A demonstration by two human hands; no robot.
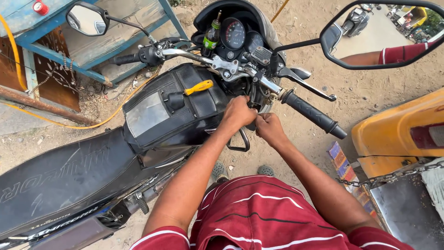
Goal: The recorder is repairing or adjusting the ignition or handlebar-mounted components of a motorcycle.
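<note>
Working at the motorcycle (92, 171), just under the right handlebar (310, 111). My left hand (238, 113) is curled, fingers tucked into the parts below the bar; what they grip is hidden. My right hand (269, 127) is a closed fist just beside it, pinching something too small to make out. A yellow-handled screwdriver (199, 86) lies on the black tank bag (171, 106). A green bottle (212, 37) stands by the gauges (234, 33).
</note>
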